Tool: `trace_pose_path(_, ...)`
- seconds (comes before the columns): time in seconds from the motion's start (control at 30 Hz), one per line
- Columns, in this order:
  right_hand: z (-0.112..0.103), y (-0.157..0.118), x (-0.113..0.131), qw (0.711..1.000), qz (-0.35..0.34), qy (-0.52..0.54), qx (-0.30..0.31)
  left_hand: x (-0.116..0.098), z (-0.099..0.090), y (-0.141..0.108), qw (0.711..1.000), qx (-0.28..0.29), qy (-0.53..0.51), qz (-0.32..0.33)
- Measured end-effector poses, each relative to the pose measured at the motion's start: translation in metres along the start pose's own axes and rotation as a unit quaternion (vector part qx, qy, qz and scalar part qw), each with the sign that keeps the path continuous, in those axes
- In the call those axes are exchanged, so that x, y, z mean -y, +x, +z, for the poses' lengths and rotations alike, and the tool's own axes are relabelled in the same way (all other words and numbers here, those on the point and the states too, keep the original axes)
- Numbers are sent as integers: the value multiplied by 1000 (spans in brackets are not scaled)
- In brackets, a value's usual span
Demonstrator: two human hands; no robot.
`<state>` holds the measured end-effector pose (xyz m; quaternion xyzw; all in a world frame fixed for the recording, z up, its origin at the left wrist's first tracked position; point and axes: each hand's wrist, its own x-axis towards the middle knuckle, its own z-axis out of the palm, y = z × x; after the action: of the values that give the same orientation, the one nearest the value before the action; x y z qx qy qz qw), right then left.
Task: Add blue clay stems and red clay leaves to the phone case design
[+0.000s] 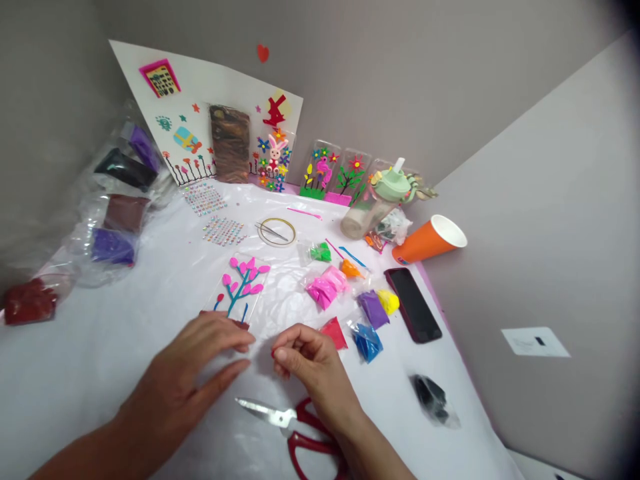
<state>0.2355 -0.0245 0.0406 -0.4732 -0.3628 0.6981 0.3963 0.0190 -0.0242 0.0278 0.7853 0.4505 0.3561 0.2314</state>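
Observation:
My right hand (305, 357) pinches a small piece of red clay (273, 352) between thumb and fingertips, above the table. Facing it, my left hand (200, 360) is open, thumb and fingers apart, with nothing seen between them. Just beyond the left hand lies a clear phone case (257, 293) with a blue-green clay stem, pink petals and a small red flower; my left hand covers its lower part. Red-handled scissors (280, 418) lie with blades parted, partly hidden under my right hand and wrist. A packet of red clay (334, 333) rests beyond my right hand.
Packets of pink (327, 287), purple (373, 309) and blue clay (367, 342) lie right of centre, beside a phone (414, 305). An orange cup (430, 240) and a bottle (373, 207) stand behind. Gem sheets (223, 231) lie at the back left, below a decorated board (190, 87).

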Motion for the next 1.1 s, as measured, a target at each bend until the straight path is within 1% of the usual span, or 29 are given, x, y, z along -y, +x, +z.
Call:
trace_pose_path(0.03,1,0,-1,1000,-1,-3,1,-6,5,-1,1000,2,1,23)
trace_pose_path(0.1,3,0,-3,1000,4,-1,4,-15,14,-3,999,-3,3,39)
trace_pose_path(0.2,6,0,-6,1000,14,14,13,-19,23,-4,999,-9,4,35)
trace_pose_path(0.37,7,0,-9,1000,16,17,19,-19,23,-1,999,4,13,44)
trace_pose_path(0.53,8,0,-10,999,28,3,26,-18,24,1,996,2,65,61)
trace_pose_path(0.63,10,-2,-7,999,28,-10,34,-17,25,1,997,0,58,49)
trace_pose_path(0.7,11,-5,-4,999,25,-11,41,-16,23,2,1000,1,21,5)
trace_pose_path(0.77,10,-9,0,997,32,4,70,-15,16,3,996,-6,-37,-78)
trace_pose_path(0.83,8,-13,3,992,49,28,116,-12,6,3,978,-10,-108,-176)
trace_pose_path(0.9,5,-14,3,987,58,47,144,-7,-3,3,953,-2,-167,-252)
trace_pose_path(0.97,3,-12,0,988,49,50,135,-1,-11,1,936,14,-196,-292)
trace_pose_path(1.03,2,-7,-2,993,30,41,109,4,-14,-1,931,29,-201,-303)
trace_pose_path(1.1,2,-4,-3,996,15,32,87,7,-15,-3,931,38,-204,-301)
